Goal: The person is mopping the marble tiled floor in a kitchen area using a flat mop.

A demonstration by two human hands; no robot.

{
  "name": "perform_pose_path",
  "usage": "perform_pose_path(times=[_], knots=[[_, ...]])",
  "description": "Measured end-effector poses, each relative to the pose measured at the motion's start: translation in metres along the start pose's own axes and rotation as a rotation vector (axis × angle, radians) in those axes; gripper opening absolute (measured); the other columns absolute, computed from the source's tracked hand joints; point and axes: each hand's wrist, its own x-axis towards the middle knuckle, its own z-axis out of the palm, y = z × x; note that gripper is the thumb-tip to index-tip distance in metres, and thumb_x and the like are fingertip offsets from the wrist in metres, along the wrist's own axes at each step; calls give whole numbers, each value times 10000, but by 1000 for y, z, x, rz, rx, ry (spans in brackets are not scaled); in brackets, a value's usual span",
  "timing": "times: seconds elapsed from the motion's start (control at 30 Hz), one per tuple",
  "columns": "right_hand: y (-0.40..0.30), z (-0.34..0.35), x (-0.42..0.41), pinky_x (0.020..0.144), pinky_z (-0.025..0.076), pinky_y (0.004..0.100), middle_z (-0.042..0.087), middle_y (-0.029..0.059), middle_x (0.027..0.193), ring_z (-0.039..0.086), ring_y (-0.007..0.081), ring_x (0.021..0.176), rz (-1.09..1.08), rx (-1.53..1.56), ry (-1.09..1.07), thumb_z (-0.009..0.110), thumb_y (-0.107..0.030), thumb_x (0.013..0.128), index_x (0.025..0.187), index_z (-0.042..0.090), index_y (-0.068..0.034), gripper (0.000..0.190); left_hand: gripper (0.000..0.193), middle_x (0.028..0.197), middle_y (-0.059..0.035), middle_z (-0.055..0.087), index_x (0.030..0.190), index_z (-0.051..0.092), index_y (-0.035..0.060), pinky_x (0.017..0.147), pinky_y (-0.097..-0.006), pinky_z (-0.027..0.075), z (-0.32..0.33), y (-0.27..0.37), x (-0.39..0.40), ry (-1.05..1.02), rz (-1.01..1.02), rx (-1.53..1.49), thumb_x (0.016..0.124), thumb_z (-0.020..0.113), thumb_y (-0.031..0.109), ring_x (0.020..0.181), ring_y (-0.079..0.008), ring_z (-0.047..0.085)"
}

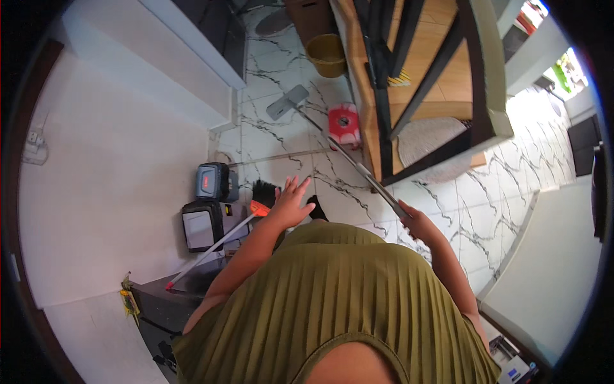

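My right hand [416,222] grips the upper end of a flat mop's metal handle [346,156]. The handle slants away to the upper left, and the mop's grey rectangular head [288,102] rests on the marble-patterned tile floor [268,139]. My left hand [291,204] is held out in front of me with its fingers spread and nothing in it. Close by it on the left, a broom with dark bristles [265,191], an orange collar [260,208] and a white stick [211,250] leans with its bristles away from me.
Two box-like devices [212,180] [199,228] stand along the white wall [105,192] to the left. A red and white item [344,124] sits beside the wooden stairs [427,62] with black metal bars. Farther off is a brown bucket [327,55]. A white cabinet-like surface [547,259] stands right.
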Motion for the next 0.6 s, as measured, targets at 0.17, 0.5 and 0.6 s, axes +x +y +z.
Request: perform_pose_path(times=[0.17, 0.5, 0.6], knots=[[46, -27, -151, 408, 351, 217, 430, -19, 666, 371, 65, 455, 139, 100, 90, 474, -93, 844, 1275, 404, -213, 452, 690, 1396, -189, 118, 1346, 205, 158, 999, -557, 76, 19, 49, 15, -78, 175, 53, 778, 544, 358, 1305, -329, 63], [71, 22, -64, 466, 395, 221, 515, 12, 714, 442, 92, 525, -60, 374, 87, 505, -138, 838, 1250, 438, -169, 418, 690, 1404, -183, 100, 1350, 200, 168, 989, -568, 58, 25, 37, -2, -96, 163, 59, 789, 545, 371, 1309, -328, 26], [26, 39, 27, 440, 389, 229, 499, 18, 683, 434, 95, 500, -21, 410, 51, 491, -144, 844, 1257, 420, -175, 420, 705, 1391, -195, 136, 1339, 219, 150, 987, -570, 91, 10, 1, -24, -31, 77, 51, 763, 554, 382, 1297, -355, 75]])
